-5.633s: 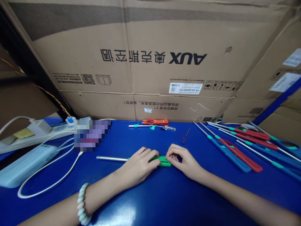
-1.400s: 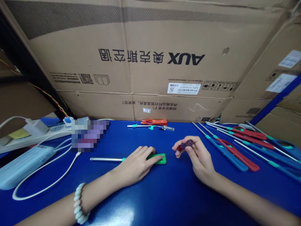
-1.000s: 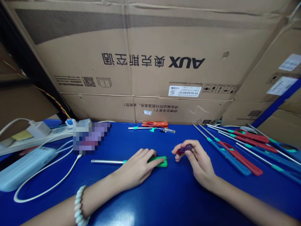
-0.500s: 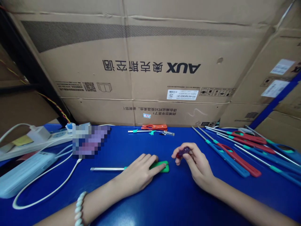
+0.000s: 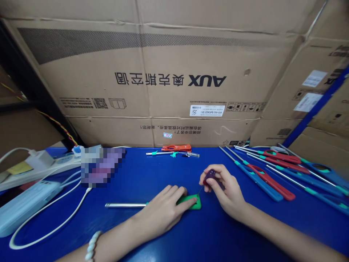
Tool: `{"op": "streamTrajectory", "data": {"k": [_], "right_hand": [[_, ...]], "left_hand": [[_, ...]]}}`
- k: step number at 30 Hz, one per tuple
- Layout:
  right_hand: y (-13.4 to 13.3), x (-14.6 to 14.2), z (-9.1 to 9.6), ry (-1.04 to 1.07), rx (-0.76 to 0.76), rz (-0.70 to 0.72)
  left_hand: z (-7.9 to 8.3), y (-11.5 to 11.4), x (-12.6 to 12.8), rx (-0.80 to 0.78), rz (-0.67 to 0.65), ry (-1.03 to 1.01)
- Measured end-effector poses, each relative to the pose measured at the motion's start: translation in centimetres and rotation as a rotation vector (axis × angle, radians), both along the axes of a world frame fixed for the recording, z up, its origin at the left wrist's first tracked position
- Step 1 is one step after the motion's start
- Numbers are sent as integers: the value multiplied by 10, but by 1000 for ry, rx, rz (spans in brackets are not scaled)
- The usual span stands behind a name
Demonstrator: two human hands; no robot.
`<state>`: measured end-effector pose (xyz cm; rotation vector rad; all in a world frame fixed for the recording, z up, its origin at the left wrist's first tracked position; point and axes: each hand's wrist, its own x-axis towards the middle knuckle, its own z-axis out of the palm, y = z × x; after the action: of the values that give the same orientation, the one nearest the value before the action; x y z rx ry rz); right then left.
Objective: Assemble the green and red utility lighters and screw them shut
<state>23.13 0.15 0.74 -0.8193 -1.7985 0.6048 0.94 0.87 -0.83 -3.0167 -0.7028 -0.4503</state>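
Green lighter (image 5: 187, 198) is pinned flat on the desk (image 5: 191, 242) at 6 o'clock by the left hand (image 5: 166, 209), fingers curled over it, metal tube (image 5: 125, 205) aimed at 9. The purple screwdriver (image 5: 211, 176) is gripped by the right hand (image 5: 223, 187), fingers closed around it, tip held right at the lighter's green end. From there, a light-blue power bank (image 5: 29, 205) is parked at 9ish, blue and red lighters (image 5: 268, 178) are bunched around 2, and an orange shell (image 5: 177, 147) is left at 12, backed by cardboard (image 5: 152, 98).
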Motion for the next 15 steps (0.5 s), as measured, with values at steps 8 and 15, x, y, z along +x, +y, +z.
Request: {"op": "streamTrajectory", "data": {"k": [8,15], "right_hand": [[-1,1,1,9,-42,23],[-1,1,1,0,-44,36]], "left_hand": [[-1,1,-2,-34,3,22],[-1,0,-1,-27,0,2]]}}
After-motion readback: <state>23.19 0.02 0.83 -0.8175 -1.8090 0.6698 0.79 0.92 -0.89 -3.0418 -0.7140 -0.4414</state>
